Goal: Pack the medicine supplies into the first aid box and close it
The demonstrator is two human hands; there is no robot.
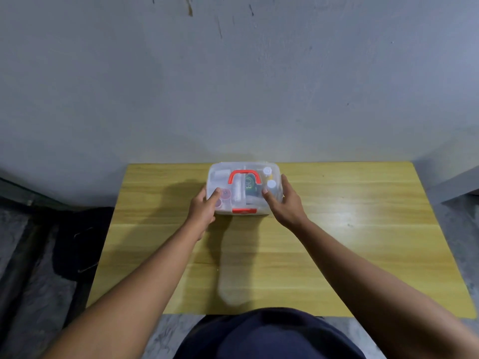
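Observation:
A clear plastic first aid box [243, 187] with a red handle [244, 176] and a red front latch [244, 210] stands at the far middle of the wooden table [337, 242]. Its lid is down. Through the lid I see white-capped bottles [269, 177], a dark green pack and small red-topped items. My left hand [204, 211] grips the box's left side, thumb on the lid. My right hand [285, 203] holds the right side, fingers wrapped around its edge.
The table's far edge meets a grey wall [233, 86] just behind the box. A dark bag or cloth [77, 242] lies on the floor to the left of the table. My dark-clothed lap [269, 335] is at the near edge.

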